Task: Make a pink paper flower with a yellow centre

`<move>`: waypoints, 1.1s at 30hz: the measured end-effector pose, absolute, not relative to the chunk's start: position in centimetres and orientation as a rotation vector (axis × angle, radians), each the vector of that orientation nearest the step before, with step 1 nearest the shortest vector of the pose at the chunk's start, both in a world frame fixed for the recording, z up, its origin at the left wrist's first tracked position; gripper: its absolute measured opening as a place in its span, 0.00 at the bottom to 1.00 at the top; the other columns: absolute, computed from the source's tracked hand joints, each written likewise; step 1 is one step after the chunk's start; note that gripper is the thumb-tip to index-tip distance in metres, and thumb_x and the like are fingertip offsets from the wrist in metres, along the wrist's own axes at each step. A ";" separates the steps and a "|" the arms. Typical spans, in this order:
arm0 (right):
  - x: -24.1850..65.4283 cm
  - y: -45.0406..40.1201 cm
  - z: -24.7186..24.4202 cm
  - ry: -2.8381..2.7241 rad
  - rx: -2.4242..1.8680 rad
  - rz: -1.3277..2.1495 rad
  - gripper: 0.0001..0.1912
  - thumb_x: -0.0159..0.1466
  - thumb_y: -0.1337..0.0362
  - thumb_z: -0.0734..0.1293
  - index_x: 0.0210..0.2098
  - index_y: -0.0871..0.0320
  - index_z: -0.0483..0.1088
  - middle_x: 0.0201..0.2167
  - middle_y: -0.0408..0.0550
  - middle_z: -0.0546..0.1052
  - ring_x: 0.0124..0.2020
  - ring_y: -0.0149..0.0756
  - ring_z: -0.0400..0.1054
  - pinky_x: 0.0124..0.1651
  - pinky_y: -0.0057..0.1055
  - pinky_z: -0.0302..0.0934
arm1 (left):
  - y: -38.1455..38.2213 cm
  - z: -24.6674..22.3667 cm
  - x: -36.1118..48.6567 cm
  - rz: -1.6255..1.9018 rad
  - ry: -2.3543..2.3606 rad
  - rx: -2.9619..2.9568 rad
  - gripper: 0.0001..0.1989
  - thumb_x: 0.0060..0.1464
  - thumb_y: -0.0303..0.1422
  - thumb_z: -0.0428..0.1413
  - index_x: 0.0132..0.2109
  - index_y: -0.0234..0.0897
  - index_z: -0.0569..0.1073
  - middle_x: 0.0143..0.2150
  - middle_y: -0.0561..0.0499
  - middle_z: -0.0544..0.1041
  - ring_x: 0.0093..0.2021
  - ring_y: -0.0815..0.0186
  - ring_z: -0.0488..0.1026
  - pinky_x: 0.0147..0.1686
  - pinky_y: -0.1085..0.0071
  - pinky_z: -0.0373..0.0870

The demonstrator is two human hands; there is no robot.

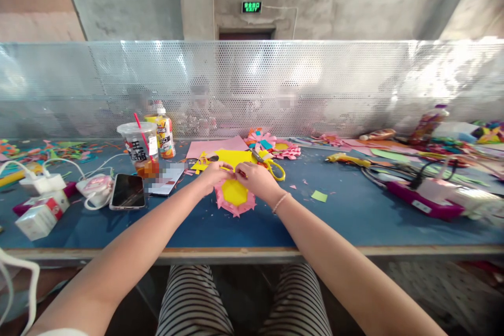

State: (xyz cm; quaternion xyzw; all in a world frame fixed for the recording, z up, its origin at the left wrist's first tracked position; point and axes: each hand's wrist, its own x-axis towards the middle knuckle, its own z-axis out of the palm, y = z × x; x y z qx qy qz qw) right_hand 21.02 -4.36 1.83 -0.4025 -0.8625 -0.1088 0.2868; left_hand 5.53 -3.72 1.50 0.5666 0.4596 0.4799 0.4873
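Note:
A paper flower [235, 192] with a yellow centre and a ring of folded pink petals lies in front of me on the blue table. My left hand [218, 174] has its fingers closed at the flower's upper left edge. Close beside it, my right hand [255, 181] pinches at the upper edge; the fingertips nearly meet and hide that part of the petals. Just beyond my hands are yellow paper [232, 158] and scissors with yellow handles [278, 172]. Behind those lie pink paper [205, 146] and a finished-looking pink flower with blue pieces [262, 140].
At left stand a plastic cup with a red straw [138, 149] and a bottle [165, 134], near a phone [128, 191] and white chargers [43, 185]. A purple power strip [423, 202] with cables lies right. A perforated metal screen [334, 89] borders the table's back.

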 end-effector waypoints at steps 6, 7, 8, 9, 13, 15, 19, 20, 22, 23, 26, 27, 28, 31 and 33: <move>20.9 -5.3 2.5 -2.449 -1.044 -0.615 0.12 0.63 0.66 0.55 0.35 0.62 0.70 0.33 0.54 0.72 0.34 0.35 0.66 0.33 0.28 0.56 | -3.8 1.7 5.6 1.189 1.059 1.303 0.18 0.27 0.26 0.64 0.31 0.32 0.68 0.23 0.52 0.72 0.26 0.67 0.71 0.30 0.70 0.66; 20.9 -5.5 2.5 -2.470 -1.034 -0.650 0.12 0.63 0.67 0.56 0.35 0.62 0.70 0.32 0.54 0.72 0.33 0.36 0.66 0.33 0.28 0.57 | -3.7 1.7 5.6 1.194 1.045 1.296 0.19 0.27 0.26 0.64 0.31 0.32 0.68 0.23 0.52 0.72 0.26 0.67 0.71 0.30 0.70 0.66; 20.9 -5.5 2.6 -2.485 -1.024 -0.675 0.12 0.63 0.68 0.56 0.35 0.62 0.70 0.32 0.54 0.72 0.33 0.36 0.66 0.34 0.29 0.57 | -3.7 1.7 5.6 1.197 1.031 1.291 0.20 0.27 0.27 0.64 0.32 0.33 0.68 0.23 0.52 0.72 0.25 0.67 0.71 0.30 0.69 0.66; 20.9 -5.6 2.6 -2.497 -1.017 -0.689 0.11 0.62 0.68 0.56 0.35 0.62 0.70 0.32 0.54 0.72 0.34 0.37 0.66 0.34 0.29 0.57 | -3.7 1.6 5.6 1.200 1.023 1.288 0.20 0.27 0.27 0.64 0.32 0.33 0.67 0.23 0.52 0.72 0.25 0.67 0.71 0.30 0.69 0.66; 20.9 -5.5 2.5 -2.523 -0.985 -0.613 0.12 0.62 0.69 0.57 0.36 0.63 0.71 0.33 0.55 0.72 0.36 0.36 0.66 0.38 0.30 0.59 | -3.6 1.4 5.5 1.226 1.042 1.312 0.18 0.29 0.26 0.63 0.32 0.33 0.68 0.23 0.52 0.71 0.26 0.68 0.70 0.30 0.70 0.66; 21.0 -5.2 2.2 -2.507 -0.955 -0.470 0.11 0.61 0.68 0.58 0.35 0.62 0.72 0.34 0.54 0.72 0.38 0.36 0.66 0.41 0.30 0.59 | -3.4 1.3 5.4 1.256 1.091 1.362 0.16 0.30 0.25 0.61 0.32 0.32 0.68 0.24 0.53 0.71 0.26 0.69 0.70 0.30 0.71 0.65; 21.4 -4.2 1.5 -2.437 -0.853 -0.116 0.10 0.58 0.70 0.61 0.35 0.60 0.73 0.39 0.51 0.71 0.39 0.32 0.66 0.45 0.28 0.60 | -3.2 1.1 5.2 1.275 1.190 1.473 0.14 0.32 0.23 0.60 0.32 0.32 0.70 0.25 0.52 0.70 0.28 0.69 0.69 0.30 0.73 0.63; 21.5 -4.0 1.5 -2.416 -0.824 -0.048 0.09 0.57 0.70 0.61 0.34 0.60 0.73 0.39 0.51 0.71 0.39 0.32 0.67 0.45 0.28 0.60 | -3.2 1.1 5.2 1.268 1.190 1.477 0.14 0.33 0.23 0.59 0.32 0.32 0.69 0.25 0.52 0.70 0.28 0.69 0.69 0.31 0.73 0.63; 21.6 -3.6 1.5 -2.339 -0.807 0.047 0.09 0.57 0.71 0.61 0.33 0.60 0.73 0.37 0.50 0.72 0.37 0.31 0.67 0.43 0.28 0.61 | -3.3 1.1 5.3 1.254 1.159 1.487 0.14 0.34 0.24 0.59 0.33 0.32 0.69 0.26 0.52 0.70 0.29 0.69 0.69 0.32 0.72 0.64; 21.6 -3.5 1.6 -2.287 -0.825 0.074 0.08 0.57 0.70 0.61 0.31 0.60 0.73 0.35 0.49 0.73 0.36 0.31 0.67 0.42 0.27 0.61 | -3.4 1.2 5.3 1.246 1.133 1.501 0.14 0.35 0.24 0.59 0.34 0.32 0.69 0.27 0.51 0.71 0.30 0.69 0.69 0.32 0.72 0.64; 21.5 -3.6 2.1 -2.154 -0.931 0.134 0.05 0.55 0.70 0.63 0.29 0.60 0.72 0.29 0.47 0.74 0.31 0.30 0.67 0.36 0.26 0.61 | -3.6 1.5 5.6 1.219 1.048 1.538 0.15 0.35 0.23 0.58 0.36 0.32 0.69 0.28 0.51 0.71 0.30 0.69 0.69 0.34 0.71 0.65; 21.4 -3.6 2.2 -2.136 -0.964 0.163 0.05 0.54 0.70 0.64 0.29 0.60 0.72 0.28 0.46 0.75 0.29 0.29 0.67 0.35 0.26 0.61 | -3.7 1.6 5.6 1.210 1.032 1.542 0.15 0.35 0.23 0.58 0.36 0.32 0.69 0.28 0.51 0.71 0.30 0.69 0.69 0.35 0.71 0.65; 21.4 -3.7 2.3 -2.127 -0.989 0.199 0.05 0.54 0.69 0.64 0.29 0.60 0.72 0.27 0.46 0.75 0.28 0.28 0.67 0.33 0.25 0.61 | -3.7 1.7 5.6 1.205 1.027 1.548 0.16 0.35 0.23 0.58 0.36 0.32 0.68 0.29 0.51 0.72 0.30 0.69 0.70 0.35 0.70 0.65; 21.4 -3.8 2.3 -2.128 -1.027 0.298 0.06 0.55 0.66 0.64 0.30 0.60 0.72 0.26 0.45 0.75 0.25 0.27 0.66 0.29 0.23 0.59 | -3.7 1.7 5.5 1.207 1.048 1.592 0.17 0.35 0.23 0.59 0.37 0.33 0.69 0.30 0.51 0.73 0.32 0.68 0.70 0.35 0.70 0.64; 21.4 -3.7 2.3 -2.124 -1.018 0.305 0.06 0.54 0.65 0.64 0.29 0.60 0.72 0.26 0.45 0.75 0.25 0.27 0.65 0.28 0.23 0.59 | -3.7 1.6 5.4 1.206 1.051 1.602 0.17 0.35 0.24 0.60 0.38 0.33 0.69 0.29 0.51 0.72 0.31 0.68 0.70 0.35 0.70 0.64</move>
